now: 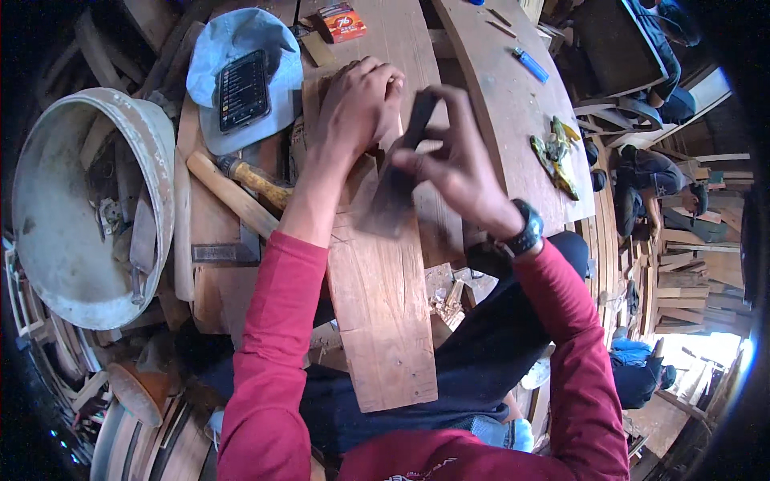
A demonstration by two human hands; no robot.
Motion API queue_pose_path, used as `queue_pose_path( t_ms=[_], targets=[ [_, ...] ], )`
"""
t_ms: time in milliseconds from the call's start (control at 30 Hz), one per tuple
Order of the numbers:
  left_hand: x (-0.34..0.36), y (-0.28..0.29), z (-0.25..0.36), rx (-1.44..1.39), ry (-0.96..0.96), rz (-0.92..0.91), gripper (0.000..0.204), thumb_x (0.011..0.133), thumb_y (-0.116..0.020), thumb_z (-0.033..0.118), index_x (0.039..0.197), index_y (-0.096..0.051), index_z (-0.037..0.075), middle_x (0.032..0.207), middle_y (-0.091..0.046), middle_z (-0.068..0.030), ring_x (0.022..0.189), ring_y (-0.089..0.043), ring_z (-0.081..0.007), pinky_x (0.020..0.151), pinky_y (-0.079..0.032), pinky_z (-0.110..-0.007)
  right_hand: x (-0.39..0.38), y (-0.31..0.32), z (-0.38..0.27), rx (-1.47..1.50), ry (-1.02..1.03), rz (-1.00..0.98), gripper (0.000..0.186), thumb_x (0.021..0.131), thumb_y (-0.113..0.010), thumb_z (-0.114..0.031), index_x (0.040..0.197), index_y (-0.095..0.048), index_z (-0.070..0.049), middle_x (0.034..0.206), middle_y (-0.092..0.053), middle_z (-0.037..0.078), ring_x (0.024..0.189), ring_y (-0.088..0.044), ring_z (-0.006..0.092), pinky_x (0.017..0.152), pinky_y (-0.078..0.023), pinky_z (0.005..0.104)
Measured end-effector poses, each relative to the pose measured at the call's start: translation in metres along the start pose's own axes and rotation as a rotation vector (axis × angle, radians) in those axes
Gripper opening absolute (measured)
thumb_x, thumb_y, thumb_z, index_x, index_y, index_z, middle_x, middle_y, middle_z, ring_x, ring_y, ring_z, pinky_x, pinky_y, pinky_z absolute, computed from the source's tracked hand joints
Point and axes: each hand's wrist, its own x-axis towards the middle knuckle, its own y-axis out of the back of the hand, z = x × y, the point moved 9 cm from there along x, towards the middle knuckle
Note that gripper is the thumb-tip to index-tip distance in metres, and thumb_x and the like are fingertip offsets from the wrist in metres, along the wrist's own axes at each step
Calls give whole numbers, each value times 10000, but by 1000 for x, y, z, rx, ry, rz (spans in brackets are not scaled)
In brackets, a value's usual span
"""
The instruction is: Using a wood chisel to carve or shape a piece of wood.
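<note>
My left hand (358,112) is closed on the workbench, its fingers wrapped round something hidden beneath them. Just right of it, my right hand (464,168) grips a dark flat bar (389,196), thumb on one side and fingers on the other. Motion blurs the bar, so its exact kind does not show. The bar slants over a wooden plank (381,313), whose near end juts out above my lap. Beside my left forearm lie a yellowish tool handle (261,183), a pale wooden handle (233,195) and a metal square (226,252).
At the left stands a large whitish bucket (164,192) with tools inside. A phone (244,90) rests on a light blue cap (275,40). Near a red box (342,22), the right board (497,88) bears a blue lighter (530,65) and peels (557,156). People work at right.
</note>
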Motion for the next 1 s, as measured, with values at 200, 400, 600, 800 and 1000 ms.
queue_pose_path(
  t_ms=[200,400,600,800,1000],
  targets=[
    [3,3,3,30,-41,37,170,922,-587,165,978,-689,42,1010,-663,-191,951,-650,-387,849,-514,-461,9,-4,-15,-59,98,-37,729,838,-811,-107,1414,-366,-68,1214,-646,214,1087,-694,293,831,-588,400],
    [-2,-1,4,-38,29,-119,299,992,-542,283,1079,-677,30,1044,-660,-187,1021,-630,-388,916,-486,-445,-7,-30,-4,14,87,-183,836,838,-821,-112,1491,-304,-49,1427,-489,221,1108,-666,269,885,-558,390],
    [2,-1,-2,28,71,-25,194,963,-564,208,1018,-694,74,1022,-667,-158,980,-649,-366,863,-519,-457,7,5,-9,49,-38,5,758,833,-813,-78,1438,-356,-79,1208,-647,184,1002,-709,254,761,-588,353],
    [2,2,0,47,-91,12,186,891,-638,167,1027,-690,50,1017,-663,-176,945,-660,-382,829,-529,-438,17,-8,-22,-138,180,-129,758,814,-834,-88,1422,-382,-68,1181,-657,168,1032,-700,230,794,-581,359],
    [2,-7,-5,31,41,-55,185,928,-579,184,999,-694,58,1019,-674,-156,970,-659,-370,853,-523,-436,-3,-32,-10,-145,200,-310,754,823,-824,-100,1441,-393,-74,1239,-640,152,985,-694,238,809,-580,379]
  ],
)
